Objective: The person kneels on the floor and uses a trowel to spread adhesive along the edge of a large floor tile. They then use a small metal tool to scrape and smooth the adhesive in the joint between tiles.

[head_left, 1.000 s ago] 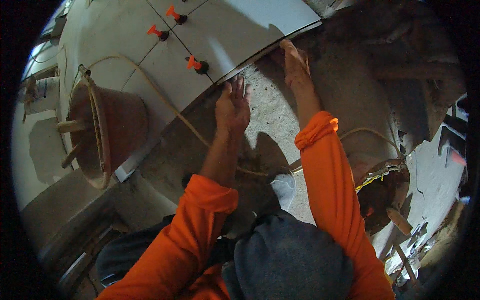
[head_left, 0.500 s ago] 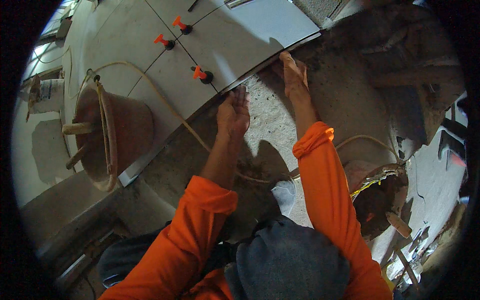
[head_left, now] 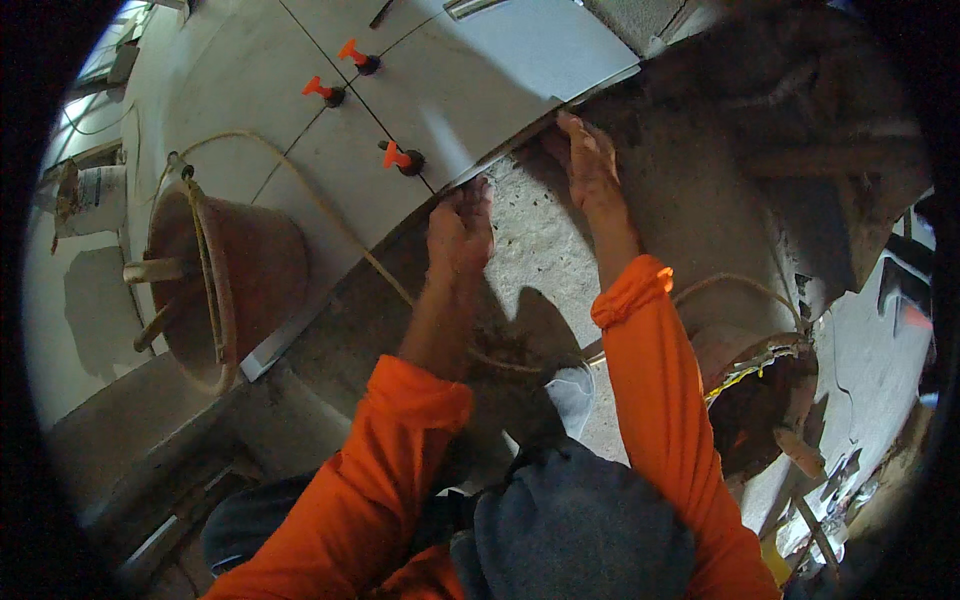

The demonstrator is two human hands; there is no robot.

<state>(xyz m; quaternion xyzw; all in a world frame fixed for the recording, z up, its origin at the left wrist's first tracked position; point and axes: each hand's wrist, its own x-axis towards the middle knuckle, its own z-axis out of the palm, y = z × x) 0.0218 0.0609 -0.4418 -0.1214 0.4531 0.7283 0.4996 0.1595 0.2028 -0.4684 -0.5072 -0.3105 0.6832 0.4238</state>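
A large pale grey tile (head_left: 520, 70) lies at the edge of a rough mortar bed (head_left: 545, 235). My left hand (head_left: 458, 230) has its fingers curled on the tile's near edge, just below an orange levelling clip (head_left: 397, 156). My right hand (head_left: 588, 160) grips the same edge farther right, fingertips tucked under the tile. Both arms wear orange sleeves. Two more orange clips (head_left: 352, 52) (head_left: 318, 90) stand in the joints between laid tiles farther back.
A brown bucket (head_left: 215, 280) with a rope handle and a wooden stick in it sits on the tiles at left. A thin cord (head_left: 330, 215) runs from it toward my hands. A second dirty bucket (head_left: 760, 390) sits at right, and a white sack (head_left: 95, 195) at far left.
My left hand's fingers, spread a second ago, have curled onto the tile's edge. My right hand stays on that edge. The view has shifted slightly.
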